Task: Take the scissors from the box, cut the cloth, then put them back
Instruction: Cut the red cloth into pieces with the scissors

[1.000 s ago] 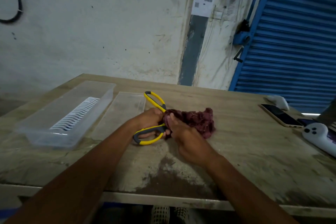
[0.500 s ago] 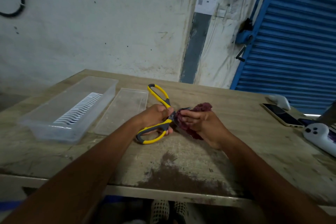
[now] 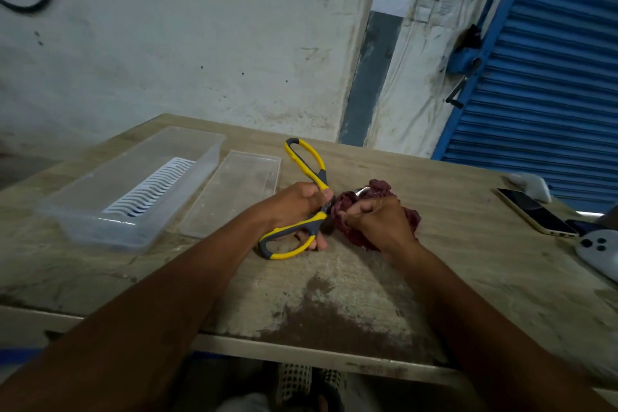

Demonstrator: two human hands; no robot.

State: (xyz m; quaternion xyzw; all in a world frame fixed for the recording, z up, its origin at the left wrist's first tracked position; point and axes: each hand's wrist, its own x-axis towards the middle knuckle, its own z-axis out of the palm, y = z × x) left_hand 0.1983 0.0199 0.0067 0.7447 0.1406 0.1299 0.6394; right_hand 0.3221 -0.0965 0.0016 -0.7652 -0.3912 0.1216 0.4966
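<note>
The left hand [image 3: 294, 207] grips the yellow-and-grey-handled scissors [image 3: 306, 199], handles spread wide, fingers curled round the lower loop; the right hand [image 3: 378, 221], which a moment ago held the crumpled maroon cloth [image 3: 378, 189] off the worn wooden table [image 3: 468, 278], now pinches it bunched low against the blades; the cut looks under way, not finished; the clear plastic box [image 3: 133, 184] waits open at left, its flat clear lid [image 3: 234, 191] beside it.
</note>
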